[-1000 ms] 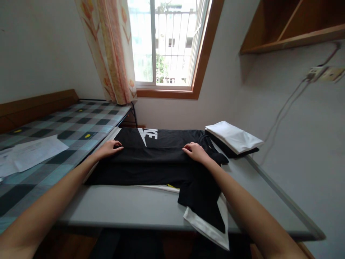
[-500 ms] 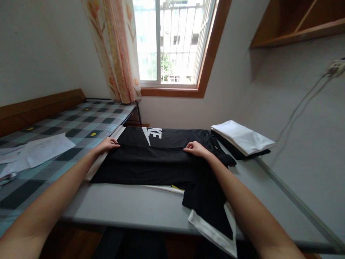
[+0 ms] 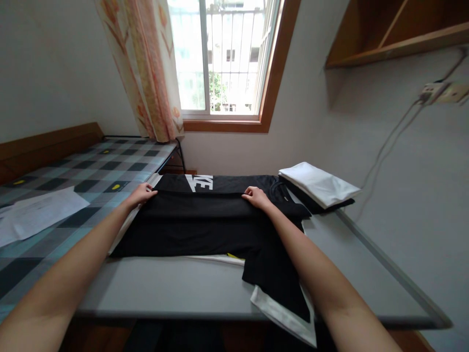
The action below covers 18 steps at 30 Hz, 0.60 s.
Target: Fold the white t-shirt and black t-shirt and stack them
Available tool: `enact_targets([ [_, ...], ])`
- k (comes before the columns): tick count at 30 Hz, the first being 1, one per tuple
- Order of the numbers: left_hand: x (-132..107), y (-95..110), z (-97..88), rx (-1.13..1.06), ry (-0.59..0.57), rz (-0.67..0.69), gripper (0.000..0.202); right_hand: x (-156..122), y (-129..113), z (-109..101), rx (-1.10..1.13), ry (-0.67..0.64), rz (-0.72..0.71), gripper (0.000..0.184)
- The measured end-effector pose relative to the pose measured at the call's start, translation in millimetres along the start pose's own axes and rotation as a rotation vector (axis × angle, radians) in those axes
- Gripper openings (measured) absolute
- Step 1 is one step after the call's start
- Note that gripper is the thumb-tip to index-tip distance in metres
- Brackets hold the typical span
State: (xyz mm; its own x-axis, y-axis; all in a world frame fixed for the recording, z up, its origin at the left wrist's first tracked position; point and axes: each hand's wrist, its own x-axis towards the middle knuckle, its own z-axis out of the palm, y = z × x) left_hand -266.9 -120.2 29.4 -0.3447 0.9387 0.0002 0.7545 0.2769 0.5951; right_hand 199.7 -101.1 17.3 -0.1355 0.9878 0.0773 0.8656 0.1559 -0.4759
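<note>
A black T-shirt with white lettering lies across the grey table, its neckline to the right and one sleeve hanging toward the near edge. My left hand pinches the shirt at its hem end. Near the collar, my right hand pinches the same raised fold. Between both hands the fold runs straight and partly covers the lettering. Beneath lies a white garment, showing at the hem, along the near side and below the sleeve, with a bit of yellow.
Folded white cloth rests on folded black cloth at the table's far right. On the left, papers lie on a checked mattress. Behind are a curtain and a barred window; a wooden shelf overhangs at right.
Both hands have drawn the pinched fold slightly up and away from me, covering more of the lettering. The camera view has shifted a little to the right.
</note>
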Motion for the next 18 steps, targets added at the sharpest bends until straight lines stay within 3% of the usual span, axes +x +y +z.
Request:
enact_targets([
  [9,4.8,-13.1,19.0,0.238,0.103,0.097,0.034,-12.3,3.8,-1.4,-0.133,0.125,-0.109,0.022],
  [13,-5.4,-9.5,22.2,0.286,0.131,0.091,0.033,-25.5,27.0,-23.5,-0.186,0.195,-0.078,0.023],
  [18,-10.1,-10.7,24.7,0.204,0.186,0.053,0.038,-45.2,73.4,-62.4,-0.317,0.224,0.093,0.028],
])
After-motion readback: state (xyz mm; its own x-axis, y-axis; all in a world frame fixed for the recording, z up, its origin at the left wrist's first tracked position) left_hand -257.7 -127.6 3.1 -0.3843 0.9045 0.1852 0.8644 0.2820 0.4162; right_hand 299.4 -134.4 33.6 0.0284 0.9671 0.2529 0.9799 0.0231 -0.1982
